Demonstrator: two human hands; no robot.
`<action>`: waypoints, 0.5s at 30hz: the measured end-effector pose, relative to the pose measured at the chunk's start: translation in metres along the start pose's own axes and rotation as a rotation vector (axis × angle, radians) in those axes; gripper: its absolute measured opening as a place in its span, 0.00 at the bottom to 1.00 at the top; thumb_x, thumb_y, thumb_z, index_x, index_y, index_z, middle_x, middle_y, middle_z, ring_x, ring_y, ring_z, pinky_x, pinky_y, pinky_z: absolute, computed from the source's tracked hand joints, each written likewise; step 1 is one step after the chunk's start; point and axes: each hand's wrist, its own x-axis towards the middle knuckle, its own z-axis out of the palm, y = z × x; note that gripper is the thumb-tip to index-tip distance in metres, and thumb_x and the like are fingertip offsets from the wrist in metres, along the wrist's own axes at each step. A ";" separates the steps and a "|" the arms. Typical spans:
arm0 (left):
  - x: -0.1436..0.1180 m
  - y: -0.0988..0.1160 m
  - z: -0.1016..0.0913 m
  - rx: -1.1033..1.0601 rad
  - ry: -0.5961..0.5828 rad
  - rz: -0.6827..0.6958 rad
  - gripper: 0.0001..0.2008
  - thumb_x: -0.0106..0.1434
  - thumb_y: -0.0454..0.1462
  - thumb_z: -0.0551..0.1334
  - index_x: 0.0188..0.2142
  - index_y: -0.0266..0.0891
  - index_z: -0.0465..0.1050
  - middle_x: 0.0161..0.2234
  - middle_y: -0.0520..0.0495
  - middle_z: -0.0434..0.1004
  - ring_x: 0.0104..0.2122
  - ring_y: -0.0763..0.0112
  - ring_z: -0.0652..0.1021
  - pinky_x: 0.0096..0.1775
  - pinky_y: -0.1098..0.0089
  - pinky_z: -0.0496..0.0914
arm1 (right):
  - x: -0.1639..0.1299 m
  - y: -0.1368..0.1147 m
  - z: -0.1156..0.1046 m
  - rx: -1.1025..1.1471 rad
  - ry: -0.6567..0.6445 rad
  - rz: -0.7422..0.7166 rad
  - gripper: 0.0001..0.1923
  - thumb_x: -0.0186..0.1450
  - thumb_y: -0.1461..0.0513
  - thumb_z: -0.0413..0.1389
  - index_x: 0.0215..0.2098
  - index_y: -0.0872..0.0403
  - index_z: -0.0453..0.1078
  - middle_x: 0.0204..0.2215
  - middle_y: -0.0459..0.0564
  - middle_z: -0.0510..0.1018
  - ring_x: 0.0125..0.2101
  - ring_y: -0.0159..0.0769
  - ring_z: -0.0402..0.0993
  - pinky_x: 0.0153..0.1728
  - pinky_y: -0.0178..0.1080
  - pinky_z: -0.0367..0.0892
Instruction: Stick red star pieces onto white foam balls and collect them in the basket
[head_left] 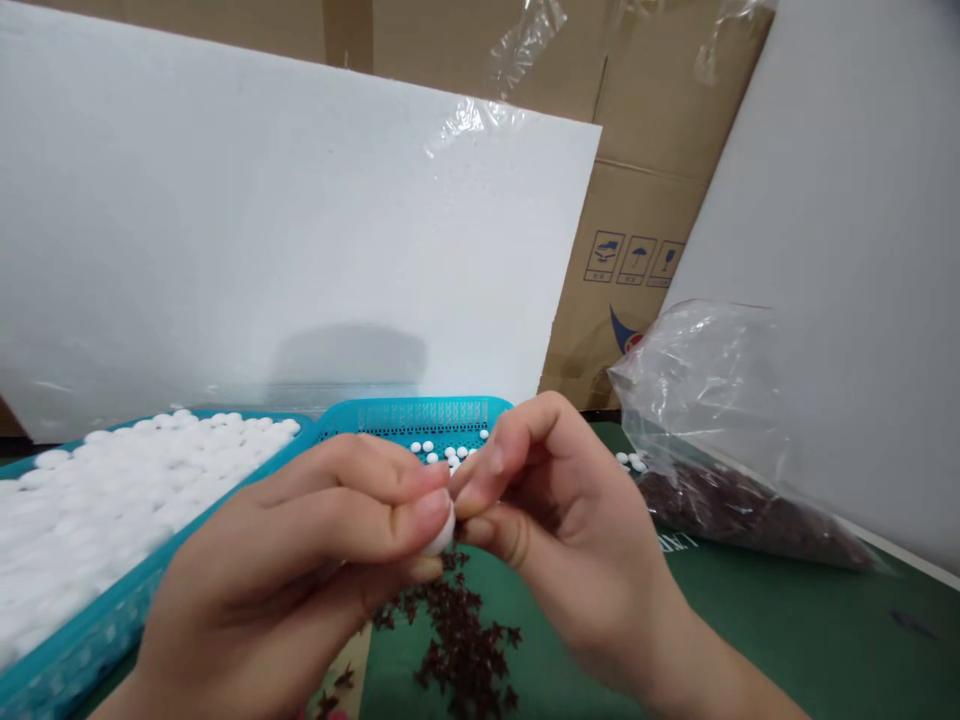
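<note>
Filling the far left is a blue tray [112,625] heaped with small white discs [112,490], and behind it leans a large white foam board [262,220]. Next to that tray stands a second blue tray [420,412], holding only a scatter of the same discs. In front of both, the left hand [300,570] is closed in a pinch, thumb and forefinger gripping one white disc [442,537] at its edge. The right hand [555,520] meets it from the other side, fingertips curled tight and touching the disc; whether it pinches something tiny of its own I cannot tell. The disc sits in mid-air between the two hands, above the green counter [787,640].

Below the hands lies a loose pile of dark red star-shaped bits [457,640]. Further right, a clear plastic bag [720,440] slumps on the counter with more of the dark material inside, and cardboard boxes [645,200] stand behind.

To do this step well, I judge the left pinch should stay firm but at the rim only, leaving the disc's face free, while the right fingertips work with small, steady pressure directly over the pile, so anything dropped lands near.
</note>
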 end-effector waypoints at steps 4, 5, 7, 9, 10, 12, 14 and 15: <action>0.003 0.005 -0.002 0.085 -0.048 0.093 0.14 0.49 0.30 0.55 0.35 0.51 0.64 0.23 0.60 0.66 0.25 0.82 0.68 0.30 0.84 0.67 | -0.001 0.000 0.000 -0.089 0.000 -0.080 0.10 0.48 0.71 0.48 0.21 0.52 0.51 0.18 0.41 0.61 0.20 0.24 0.62 0.21 0.26 0.61; 0.004 0.006 -0.002 0.112 -0.049 0.132 0.16 0.50 0.30 0.54 0.35 0.53 0.63 0.24 0.60 0.66 0.26 0.82 0.68 0.32 0.85 0.67 | -0.002 0.000 0.000 -0.120 -0.010 -0.108 0.10 0.49 0.72 0.47 0.22 0.52 0.50 0.18 0.41 0.60 0.20 0.24 0.61 0.21 0.26 0.61; 0.007 0.008 -0.002 0.137 -0.055 0.198 0.19 0.50 0.28 0.54 0.35 0.57 0.62 0.26 0.62 0.65 0.28 0.83 0.68 0.34 0.86 0.66 | -0.003 0.000 -0.001 -0.170 -0.048 -0.156 0.11 0.50 0.73 0.46 0.22 0.52 0.50 0.19 0.41 0.59 0.21 0.24 0.61 0.22 0.26 0.60; 0.009 0.010 -0.002 0.136 -0.061 0.228 0.21 0.49 0.27 0.54 0.33 0.60 0.62 0.27 0.62 0.65 0.28 0.83 0.69 0.34 0.85 0.66 | -0.004 0.000 -0.002 -0.202 -0.097 -0.186 0.12 0.50 0.74 0.44 0.24 0.51 0.50 0.20 0.41 0.59 0.22 0.23 0.61 0.23 0.26 0.60; 0.009 0.011 -0.002 0.130 -0.068 0.235 0.21 0.49 0.27 0.54 0.33 0.61 0.62 0.27 0.62 0.65 0.28 0.83 0.69 0.33 0.84 0.67 | -0.005 0.000 -0.003 -0.218 -0.115 -0.197 0.13 0.49 0.75 0.44 0.24 0.51 0.50 0.21 0.41 0.59 0.23 0.23 0.61 0.23 0.26 0.59; 0.009 0.012 -0.002 0.126 -0.059 0.235 0.21 0.48 0.26 0.55 0.32 0.60 0.63 0.26 0.61 0.65 0.26 0.82 0.69 0.31 0.85 0.67 | -0.004 -0.001 -0.005 -0.258 -0.132 -0.213 0.14 0.49 0.75 0.43 0.25 0.51 0.50 0.21 0.40 0.58 0.24 0.24 0.61 0.24 0.27 0.59; 0.009 0.013 -0.001 0.113 -0.036 0.180 0.19 0.47 0.27 0.56 0.31 0.58 0.65 0.24 0.60 0.67 0.25 0.82 0.70 0.29 0.85 0.68 | -0.003 -0.001 -0.006 -0.292 -0.143 -0.226 0.14 0.49 0.75 0.43 0.25 0.51 0.50 0.21 0.41 0.58 0.25 0.24 0.60 0.25 0.27 0.59; 0.009 0.013 -0.001 0.109 -0.024 0.136 0.18 0.47 0.28 0.56 0.31 0.57 0.66 0.23 0.60 0.68 0.24 0.81 0.70 0.28 0.84 0.68 | -0.003 0.000 -0.006 -0.306 -0.150 -0.227 0.14 0.49 0.75 0.42 0.26 0.51 0.50 0.21 0.41 0.58 0.25 0.24 0.60 0.26 0.27 0.59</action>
